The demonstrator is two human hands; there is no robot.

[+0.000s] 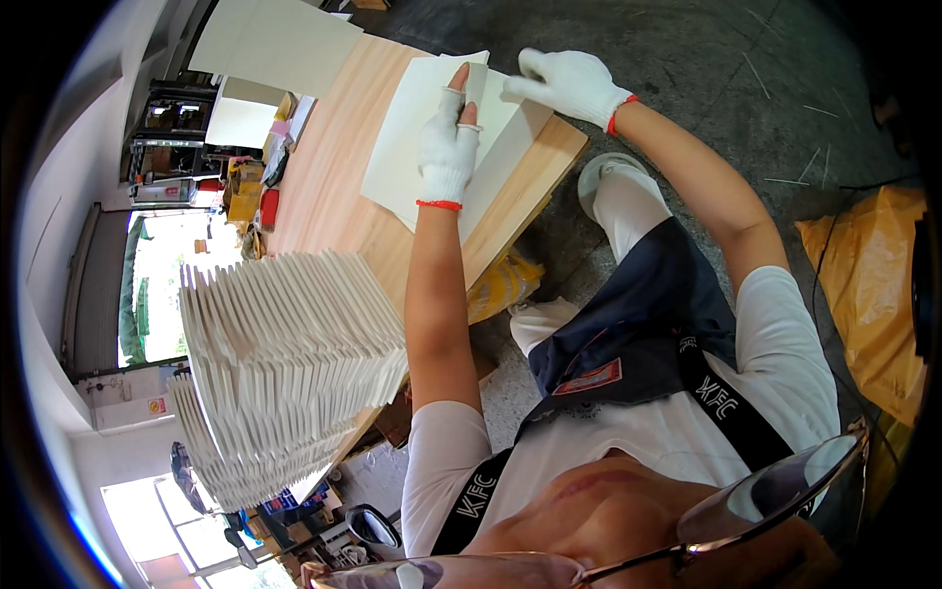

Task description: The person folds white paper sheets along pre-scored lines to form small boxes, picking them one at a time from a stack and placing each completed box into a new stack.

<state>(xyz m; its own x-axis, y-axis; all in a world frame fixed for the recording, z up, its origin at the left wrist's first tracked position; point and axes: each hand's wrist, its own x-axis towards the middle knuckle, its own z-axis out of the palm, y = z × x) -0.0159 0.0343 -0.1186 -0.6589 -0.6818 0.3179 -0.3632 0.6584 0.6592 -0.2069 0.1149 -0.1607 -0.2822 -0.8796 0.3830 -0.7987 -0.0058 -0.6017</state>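
A small stack of white card sheets [397, 147] lies near the right corner of the wooden table. My left hand [448, 152], in a white glove with a red cuff and bare fingertips, rests on the stack, fingers stretched out. Beside its fingertips stands a narrow greyish strip or fold [477, 86]; which one I cannot tell. My right hand [574, 86], in a similar red-cuffed glove, is at the right edge of the sheets. Its thumb and fingers are apart, the fingertips touching or close above the edge; nothing shows between them.
A tall pile of folded white card pieces [285, 363] stands on the table's [324, 147] near left. More large sheets [275, 44] lie at its far end. Yellow bags [868, 294] are on the floor at right, where thin offcut strips [785, 182] are scattered.
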